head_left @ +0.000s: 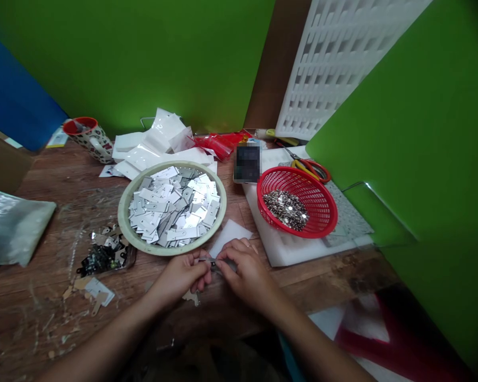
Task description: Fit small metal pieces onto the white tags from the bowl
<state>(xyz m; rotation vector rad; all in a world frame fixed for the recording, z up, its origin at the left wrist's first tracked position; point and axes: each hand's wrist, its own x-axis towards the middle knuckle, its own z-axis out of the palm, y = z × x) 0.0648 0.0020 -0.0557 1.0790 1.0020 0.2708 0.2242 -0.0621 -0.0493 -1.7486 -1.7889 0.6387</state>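
Observation:
My left hand (188,275) and my right hand (244,269) meet at the table's front edge, fingers pinched together. Between them is a thin grey metal piece (207,260), mostly covered by the fingers. Just beyond my left hand stands a pale round basin (123,228) heaped with flat silver metal plates (175,207) that have small holes. A white foam sheet (231,233) lies past my right hand. Farther right, a red plastic basket (322,212) holds many small shiny metal parts (287,209).
Left of the basin is a tray of dark and metal bits (105,252). A patterned mug (95,143), white paper scraps (155,143), a phone-like device (247,163) and orange-handled scissors (316,170) stand or lie behind. Green panels (175,63) border the table.

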